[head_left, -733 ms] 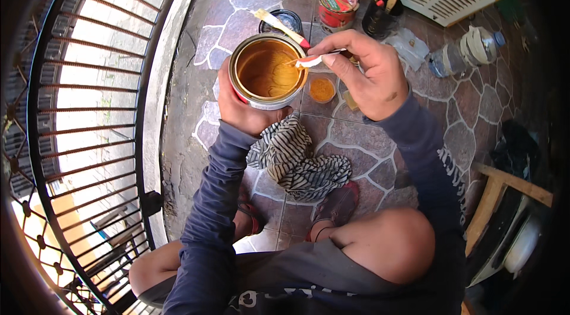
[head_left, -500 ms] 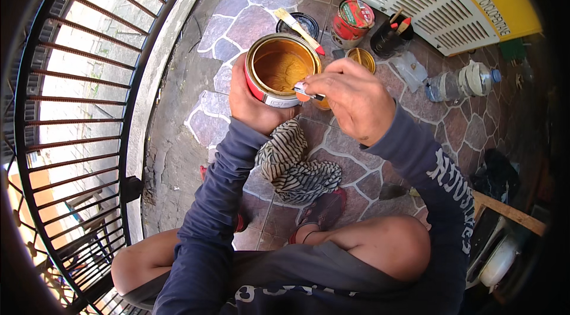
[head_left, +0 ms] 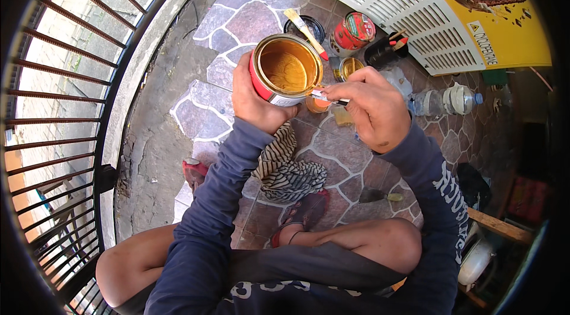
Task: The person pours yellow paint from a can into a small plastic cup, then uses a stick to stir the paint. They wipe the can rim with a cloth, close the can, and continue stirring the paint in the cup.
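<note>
Stone-paved floor (head_left: 249, 18), railing at left. Can (head_left: 285, 71) now lifted higher than moments ago, mouth tilted up toward camera, axis near upright; amber paint inside. Left hand (head_left: 252, 98) wraps fingers round can wall. Right hand (head_left: 371, 107) has drawn out of can, fingers pinching thin tool (head_left: 326, 98), lying roughly level, tip at rim: stirring looks paused. Brush (head_left: 306, 30) rests across dark lid beyond.

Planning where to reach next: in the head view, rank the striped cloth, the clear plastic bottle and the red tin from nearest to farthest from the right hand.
1. Clear plastic bottle, just to the outer side of the right hand.
2. Red tin, beyond the hand by the white grille.
3. Striped cloth, back toward the knees; nearly level with the tin, a close call.
</note>
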{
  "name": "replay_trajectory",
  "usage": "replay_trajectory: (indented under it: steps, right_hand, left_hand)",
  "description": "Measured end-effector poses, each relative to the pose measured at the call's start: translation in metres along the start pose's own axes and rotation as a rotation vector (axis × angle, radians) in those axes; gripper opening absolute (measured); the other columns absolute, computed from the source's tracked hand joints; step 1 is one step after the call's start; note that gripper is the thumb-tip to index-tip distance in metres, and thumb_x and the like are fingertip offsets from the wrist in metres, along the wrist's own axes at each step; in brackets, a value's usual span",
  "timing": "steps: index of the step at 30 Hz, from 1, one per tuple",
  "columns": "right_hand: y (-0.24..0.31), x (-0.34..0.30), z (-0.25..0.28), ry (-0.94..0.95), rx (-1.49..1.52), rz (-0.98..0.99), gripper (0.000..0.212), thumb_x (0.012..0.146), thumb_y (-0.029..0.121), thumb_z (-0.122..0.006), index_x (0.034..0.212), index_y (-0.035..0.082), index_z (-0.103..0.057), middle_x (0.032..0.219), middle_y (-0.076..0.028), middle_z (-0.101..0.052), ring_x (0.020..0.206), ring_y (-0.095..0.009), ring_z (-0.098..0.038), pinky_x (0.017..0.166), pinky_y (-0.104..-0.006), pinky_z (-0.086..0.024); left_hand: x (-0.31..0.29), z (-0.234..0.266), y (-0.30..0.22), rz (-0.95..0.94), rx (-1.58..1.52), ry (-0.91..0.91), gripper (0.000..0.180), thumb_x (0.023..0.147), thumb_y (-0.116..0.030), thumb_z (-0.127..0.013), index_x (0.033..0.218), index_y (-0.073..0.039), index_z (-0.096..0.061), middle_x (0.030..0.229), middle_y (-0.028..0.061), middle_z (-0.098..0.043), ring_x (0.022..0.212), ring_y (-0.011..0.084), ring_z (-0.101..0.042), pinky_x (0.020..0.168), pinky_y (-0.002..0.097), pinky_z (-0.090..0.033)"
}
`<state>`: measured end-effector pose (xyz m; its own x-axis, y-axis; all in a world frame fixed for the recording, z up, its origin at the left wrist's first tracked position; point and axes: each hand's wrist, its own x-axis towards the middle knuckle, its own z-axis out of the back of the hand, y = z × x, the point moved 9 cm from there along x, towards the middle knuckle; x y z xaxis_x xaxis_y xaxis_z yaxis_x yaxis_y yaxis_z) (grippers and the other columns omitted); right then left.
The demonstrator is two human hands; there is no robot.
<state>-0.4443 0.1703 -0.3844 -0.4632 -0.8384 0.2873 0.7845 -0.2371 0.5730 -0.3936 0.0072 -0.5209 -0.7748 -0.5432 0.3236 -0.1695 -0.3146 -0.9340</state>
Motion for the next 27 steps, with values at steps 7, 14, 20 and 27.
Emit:
replay_trajectory:
  steps: [7, 14, 20, 27]
  right_hand:
    - [-0.041, 0.003, -0.019, -0.204, 0.602, -0.566, 0.018, 0.094, 0.004, -0.065, 0.110, -0.003, -0.066, 0.089, -0.008, -0.070, 0.075, -0.012, -0.065, 0.065, -0.0265, -0.052]
    - [-0.069, -0.011, -0.047, -0.181, 0.654, -0.926, 0.024, 0.090, 0.011, -0.071, 0.107, -0.005, -0.063, 0.078, -0.006, -0.068, 0.056, -0.007, -0.059, 0.048, -0.0214, -0.045]
    - [-0.076, -0.023, -0.044, -0.194, 0.620, -0.993, 0.023, 0.088, 0.010, -0.072, 0.103, -0.005, -0.063, 0.077, -0.007, -0.068, 0.054, -0.007, -0.058, 0.045, -0.0222, -0.044]
    - [-0.077, -0.022, -0.028, -0.285, 0.700, -0.911, 0.021, 0.089, 0.010, -0.072, 0.103, -0.005, -0.064, 0.079, -0.008, -0.069, 0.056, -0.008, -0.059, 0.046, -0.0218, -0.045]
  left_hand:
    - [-0.007, 0.008, -0.015, -0.047, 0.133, -0.107, 0.109, 0.042, -0.013, -0.094, 0.137, 0.003, -0.043, 0.125, 0.0191, -0.055, 0.113, 0.0384, -0.056, 0.099, 0.0440, -0.046]
    - [-0.013, 0.013, -0.026, -0.114, 0.241, -0.266, 0.107, 0.046, -0.012, -0.093, 0.139, 0.003, -0.041, 0.128, 0.0218, -0.053, 0.118, 0.0414, -0.052, 0.103, 0.0475, -0.041]
    - [-0.016, 0.017, -0.020, -0.097, 0.352, -0.280, 0.106, 0.050, -0.012, -0.096, 0.139, 0.003, -0.040, 0.125, 0.0169, -0.056, 0.116, 0.0324, -0.059, 0.101, 0.0401, -0.047]
    - [-0.017, 0.018, -0.016, -0.122, 0.361, -0.294, 0.105, 0.050, -0.014, -0.095, 0.139, 0.003, -0.040, 0.128, 0.0199, -0.053, 0.118, 0.0363, -0.055, 0.103, 0.0433, -0.043]
